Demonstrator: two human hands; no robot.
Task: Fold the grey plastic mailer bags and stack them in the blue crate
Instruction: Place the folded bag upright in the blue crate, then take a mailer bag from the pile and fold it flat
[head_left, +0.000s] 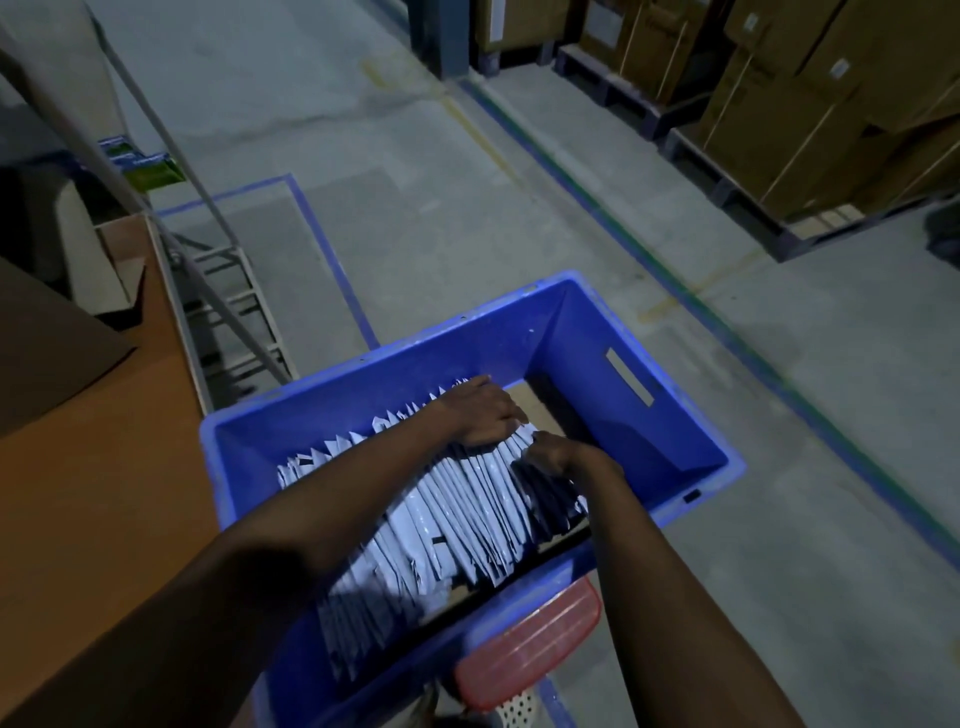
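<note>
No legible text, carton labels (837, 68) too small and blurred.

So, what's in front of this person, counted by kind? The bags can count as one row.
Blue crate: 1
Row of grey mailer bags in it, too many to count singly: 1
Hands on the row, left hand and right hand: 2
Red stool: 1
Total: 5
</note>
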